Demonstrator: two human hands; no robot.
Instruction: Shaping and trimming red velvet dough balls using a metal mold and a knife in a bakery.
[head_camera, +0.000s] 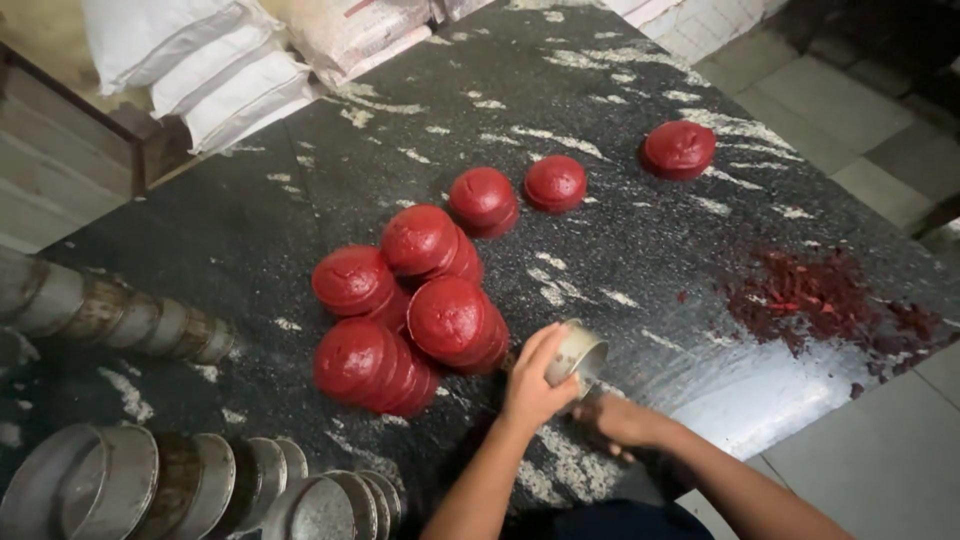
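Observation:
My left hand (535, 378) grips a small round metal tin (578, 352), tilted on its side just above the dark speckled stone counter (620, 230). Just right of and below the tin, my right hand (612, 418) lies low on the counter, partly hidden; its fingers cannot be made out. Left of the tin leans a cluster of round red cakes (415, 315), overlapping one another. Three single red cakes lie farther back: one (484, 199), another (556, 183) and a third (679, 149).
Rows of nested empty metal tins lie at the left edge (120, 318) and the near left corner (200, 490). Red crumbs (815, 295) are smeared on the counter's right side. White sacks (230, 70) are stacked behind the counter. Tiled floor (860, 130) lies to the right.

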